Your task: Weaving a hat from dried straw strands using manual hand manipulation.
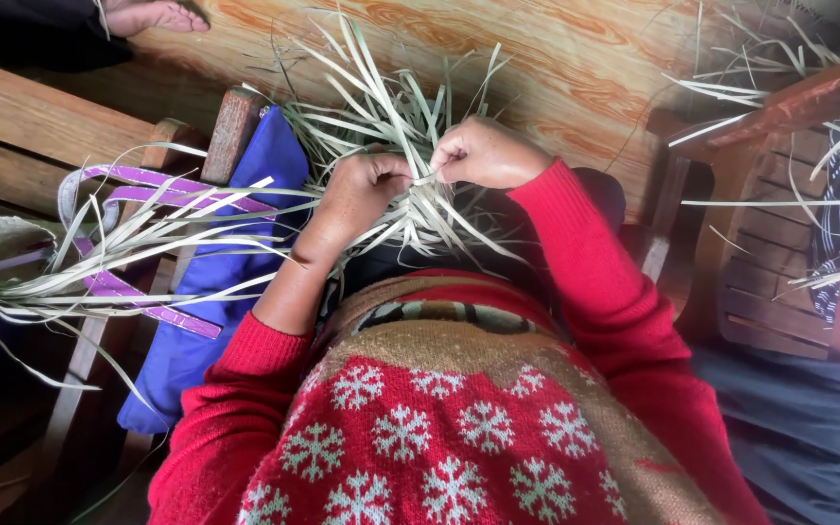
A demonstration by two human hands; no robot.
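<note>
At the frame's centre, the left hand [362, 190] and right hand [478, 154] meet over a bundle of pale green dried leaf strips [396, 117] — both sets of fingers curled shut, pinching strands. Which strand each holds is hard to tell. A blue cloth bag [216, 282] lies left.

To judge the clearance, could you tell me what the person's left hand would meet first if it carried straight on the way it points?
The left hand points toward the right hand, so it would likely meet that first, through the pale dried leaf strips both pinch; depth is unclear.
</note>
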